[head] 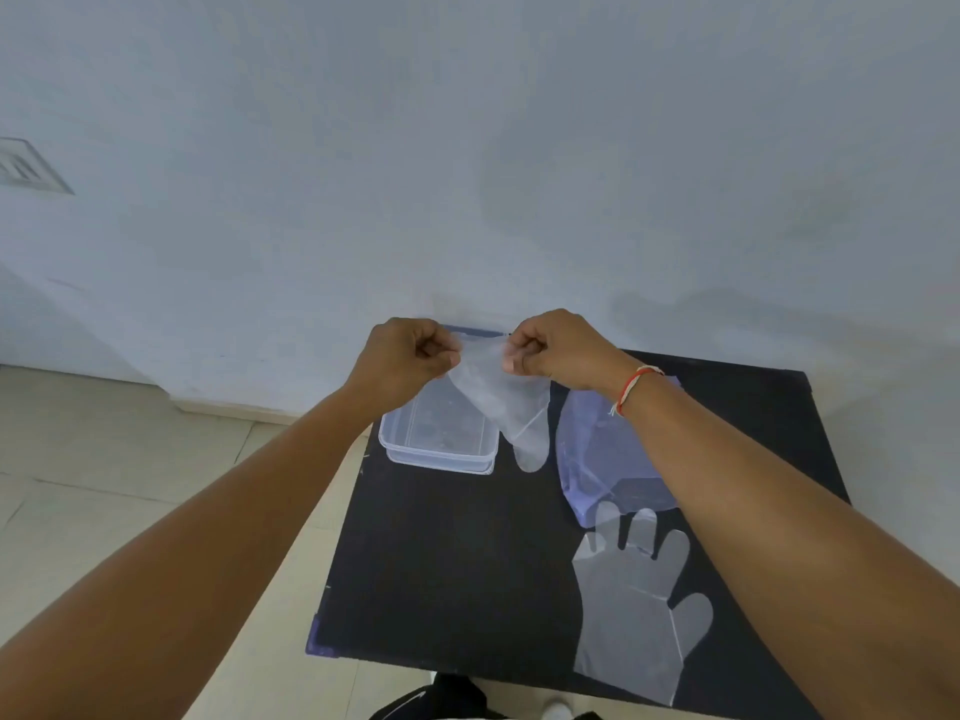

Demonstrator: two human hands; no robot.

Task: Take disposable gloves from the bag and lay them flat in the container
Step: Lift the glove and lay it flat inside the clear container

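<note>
A clear disposable glove (pixel 501 402) hangs in the air above the far part of the black table (pixel 452 553). My left hand (pixel 408 356) pinches its cuff on the left and my right hand (pixel 558 350) pinches it on the right. The glove's fingers dangle down over the right rim of a clear rectangular container (pixel 436 449). The bluish plastic bag (pixel 597 449) lies to the right of the container, partly under my right forearm. A second clear glove (pixel 634 605) lies flat on the table near the front right.
The table stands against a pale wall (pixel 467 174). Tiled floor (pixel 130 459) spreads to the left. Dark clothing and a white shoe (pixel 556 711) show below the table's near edge.
</note>
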